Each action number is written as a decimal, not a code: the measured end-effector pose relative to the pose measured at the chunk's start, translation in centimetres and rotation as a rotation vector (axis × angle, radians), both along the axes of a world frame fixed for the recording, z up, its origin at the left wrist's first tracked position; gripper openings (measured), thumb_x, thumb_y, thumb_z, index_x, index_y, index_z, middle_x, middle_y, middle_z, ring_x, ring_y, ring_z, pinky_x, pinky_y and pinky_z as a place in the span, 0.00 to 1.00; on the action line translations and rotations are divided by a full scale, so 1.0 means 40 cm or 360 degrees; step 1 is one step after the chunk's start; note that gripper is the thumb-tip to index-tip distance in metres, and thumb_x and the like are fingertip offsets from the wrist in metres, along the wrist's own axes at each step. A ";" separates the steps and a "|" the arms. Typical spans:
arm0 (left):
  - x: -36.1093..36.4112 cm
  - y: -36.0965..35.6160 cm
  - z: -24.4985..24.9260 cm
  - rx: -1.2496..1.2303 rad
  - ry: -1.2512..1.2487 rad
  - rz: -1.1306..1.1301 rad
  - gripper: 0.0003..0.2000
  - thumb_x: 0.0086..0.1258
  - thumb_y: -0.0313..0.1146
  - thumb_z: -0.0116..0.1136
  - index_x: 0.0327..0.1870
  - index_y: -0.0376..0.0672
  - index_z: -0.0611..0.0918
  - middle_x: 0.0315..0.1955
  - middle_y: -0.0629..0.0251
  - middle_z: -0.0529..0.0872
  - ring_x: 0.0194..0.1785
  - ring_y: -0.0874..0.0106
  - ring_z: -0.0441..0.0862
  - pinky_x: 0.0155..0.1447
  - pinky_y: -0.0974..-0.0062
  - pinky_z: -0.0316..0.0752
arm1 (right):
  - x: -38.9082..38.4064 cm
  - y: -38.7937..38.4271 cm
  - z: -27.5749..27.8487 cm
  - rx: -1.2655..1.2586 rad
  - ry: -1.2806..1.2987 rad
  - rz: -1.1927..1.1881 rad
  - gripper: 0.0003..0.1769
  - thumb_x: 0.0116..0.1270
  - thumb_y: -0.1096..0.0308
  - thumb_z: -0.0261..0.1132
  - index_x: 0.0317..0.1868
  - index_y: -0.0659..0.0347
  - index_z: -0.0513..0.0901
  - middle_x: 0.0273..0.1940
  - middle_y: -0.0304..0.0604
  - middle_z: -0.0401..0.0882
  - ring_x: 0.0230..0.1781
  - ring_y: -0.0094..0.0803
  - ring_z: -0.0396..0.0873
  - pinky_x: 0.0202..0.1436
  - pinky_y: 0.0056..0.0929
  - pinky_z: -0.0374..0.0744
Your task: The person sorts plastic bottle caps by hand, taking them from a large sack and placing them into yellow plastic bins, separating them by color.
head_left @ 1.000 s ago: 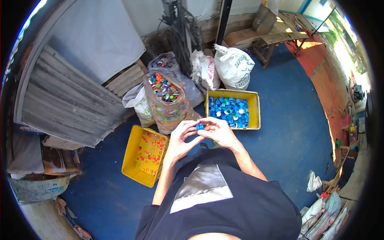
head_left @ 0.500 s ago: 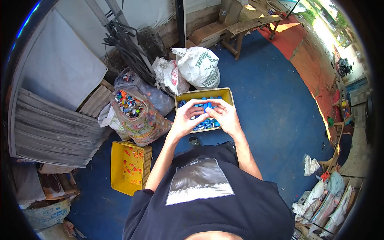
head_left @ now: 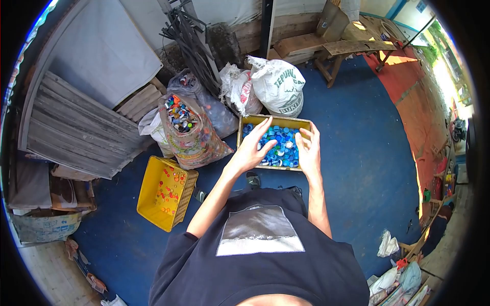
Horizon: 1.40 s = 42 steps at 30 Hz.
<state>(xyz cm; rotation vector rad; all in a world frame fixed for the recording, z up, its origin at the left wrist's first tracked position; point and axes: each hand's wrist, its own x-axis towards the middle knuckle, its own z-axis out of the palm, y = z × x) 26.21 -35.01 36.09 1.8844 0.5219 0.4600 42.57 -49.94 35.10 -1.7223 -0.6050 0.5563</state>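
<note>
- Head view: left hand and right hand hover spread open, seemingly empty, over the yellow crate.
- It holds mostly blue bottle caps, apparently colour-sorted.

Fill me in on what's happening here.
A person stands on a blue floor with both hands spread open over a yellow plastic crate full of blue bottle caps. The left hand and the right hand hover just above the caps; neither visibly holds anything. To the left stands a printed sack of mixed-colour caps. In front of that sack sits a second yellow crate holding a scattering of red and orange caps.
</note>
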 end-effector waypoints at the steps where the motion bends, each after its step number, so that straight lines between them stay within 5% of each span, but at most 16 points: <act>1: -0.026 0.008 -0.006 -0.0027 -0.0063 0.0041 0.36 0.80 0.36 0.67 0.86 0.43 0.64 0.79 0.45 0.71 0.81 0.52 0.72 0.82 0.60 0.67 | -0.007 0.009 -0.019 0.0047 0.0082 0.0064 0.42 0.81 0.58 0.69 0.85 0.60 0.57 0.66 0.54 0.80 0.61 0.40 0.84 0.62 0.36 0.85; 3: -0.089 0.009 0.015 -0.0294 0.0041 0.0213 0.35 0.81 0.35 0.66 0.85 0.45 0.65 0.79 0.47 0.73 0.76 0.55 0.77 0.78 0.58 0.74 | -0.029 0.035 -0.045 0.0089 0.0255 0.0181 0.41 0.82 0.61 0.68 0.85 0.61 0.56 0.57 0.46 0.86 0.54 0.29 0.86 0.56 0.29 0.83; 8: -0.266 0.021 0.003 -0.0446 -0.0116 0.0597 0.27 0.82 0.31 0.63 0.80 0.42 0.74 0.68 0.54 0.85 0.67 0.62 0.85 0.71 0.63 0.81 | -0.115 0.124 -0.012 0.0067 0.0442 0.0609 0.38 0.82 0.63 0.68 0.82 0.66 0.61 0.49 0.44 0.89 0.48 0.28 0.88 0.57 0.27 0.83; 11: -0.382 0.023 0.011 -0.0497 -0.0118 0.0853 0.19 0.79 0.30 0.68 0.68 0.38 0.83 0.64 0.56 0.87 0.65 0.65 0.86 0.69 0.65 0.82 | -0.157 0.192 -0.045 -0.0093 0.0460 0.0857 0.28 0.79 0.66 0.71 0.73 0.68 0.74 0.49 0.44 0.89 0.49 0.28 0.88 0.56 0.27 0.83; 13: -0.506 0.028 -0.015 -0.0362 -0.0198 0.1094 0.20 0.72 0.29 0.75 0.62 0.39 0.85 0.62 0.57 0.87 0.62 0.67 0.88 0.67 0.66 0.84 | -0.243 0.268 -0.033 0.0052 0.0348 0.0899 0.16 0.70 0.69 0.79 0.51 0.64 0.82 0.45 0.41 0.89 0.45 0.24 0.87 0.53 0.26 0.82; 17: -0.672 0.048 -0.032 -0.0232 -0.0325 0.1467 0.11 0.62 0.26 0.82 0.42 0.36 0.91 0.60 0.61 0.86 0.56 0.70 0.89 0.63 0.68 0.86 | -0.352 0.377 -0.031 0.0196 0.0323 0.0960 0.13 0.62 0.76 0.84 0.39 0.63 0.85 0.39 0.35 0.86 0.38 0.17 0.81 0.45 0.21 0.79; 20: -0.808 0.082 -0.058 -0.0307 -0.0381 0.1646 0.09 0.62 0.21 0.81 0.41 0.36 0.92 0.57 0.59 0.87 0.56 0.70 0.88 0.62 0.70 0.86 | -0.436 0.451 -0.041 0.0259 0.0224 0.0922 0.12 0.58 0.78 0.85 0.35 0.65 0.87 0.39 0.35 0.86 0.35 0.16 0.80 0.41 0.19 0.77; 24: -0.951 0.150 -0.067 -0.0216 -0.0355 0.1688 0.06 0.67 0.21 0.76 0.43 0.36 0.93 0.53 0.61 0.89 0.53 0.73 0.88 0.61 0.72 0.84 | -0.582 0.538 -0.044 0.0277 0.0231 0.0736 0.08 0.64 0.80 0.80 0.43 0.67 0.93 0.50 0.41 0.89 0.44 0.21 0.86 0.51 0.20 0.82; 31: -0.985 0.339 -0.109 -0.0396 -0.0387 0.1558 0.08 0.82 0.27 0.63 0.40 0.31 0.87 0.39 0.65 0.88 0.43 0.77 0.87 0.52 0.77 0.81 | -0.751 0.702 -0.133 0.0182 0.0533 0.0667 0.19 0.85 0.55 0.65 0.47 0.65 0.89 0.45 0.39 0.90 0.46 0.28 0.88 0.52 0.29 0.81; 34: -0.947 0.444 -0.170 -0.0378 -0.0243 0.1488 0.11 0.82 0.29 0.63 0.36 0.33 0.84 0.31 0.66 0.84 0.36 0.81 0.80 0.44 0.77 0.76 | -0.780 0.783 -0.197 0.0060 0.0607 0.0680 0.17 0.85 0.55 0.65 0.44 0.62 0.86 0.40 0.37 0.88 0.44 0.26 0.87 0.50 0.27 0.79; 37: -0.897 0.562 -0.241 -0.0426 -0.0138 0.1339 0.06 0.77 0.29 0.69 0.46 0.36 0.86 0.46 0.64 0.88 0.46 0.75 0.87 0.55 0.73 0.82 | -0.765 0.894 -0.329 -0.0070 0.0301 0.0825 0.16 0.75 0.63 0.76 0.45 0.65 0.80 0.58 0.44 0.78 0.49 0.29 0.86 0.47 0.24 0.82; 38: -0.886 0.596 -0.264 -0.0439 -0.0040 0.1287 0.17 0.71 0.28 0.75 0.58 0.39 0.85 0.56 0.63 0.86 0.55 0.68 0.89 0.60 0.67 0.83 | -0.770 0.927 -0.393 -0.0092 0.0496 0.0787 0.26 0.68 0.64 0.83 0.53 0.66 0.74 0.64 0.47 0.70 0.52 0.32 0.86 0.46 0.28 0.84; 39: -0.870 0.634 -0.289 -0.0486 0.0068 0.1283 0.28 0.65 0.30 0.80 0.66 0.42 0.80 0.60 0.63 0.84 0.57 0.66 0.88 0.61 0.65 0.83 | -0.773 0.972 -0.420 -0.0184 0.0447 0.0821 0.36 0.65 0.65 0.84 0.62 0.65 0.69 0.61 0.49 0.75 0.50 0.33 0.87 0.46 0.34 0.86; 41: -0.838 0.718 -0.381 -0.0462 0.0211 0.1281 0.23 0.62 0.31 0.82 0.58 0.40 0.86 0.56 0.61 0.86 0.56 0.64 0.87 0.60 0.64 0.82 | -0.739 1.067 -0.575 -0.0427 0.0134 0.0959 0.37 0.63 0.65 0.85 0.63 0.65 0.71 0.53 0.50 0.82 0.48 0.34 0.88 0.46 0.37 0.86; 42: -0.834 0.758 -0.449 -0.0325 0.0236 0.1237 0.19 0.61 0.32 0.83 0.51 0.39 0.89 0.53 0.60 0.87 0.55 0.64 0.88 0.59 0.64 0.82 | -0.733 1.118 -0.617 -0.0572 0.0067 0.0956 0.27 0.63 0.67 0.84 0.55 0.68 0.79 0.43 0.49 0.86 0.45 0.36 0.89 0.44 0.37 0.85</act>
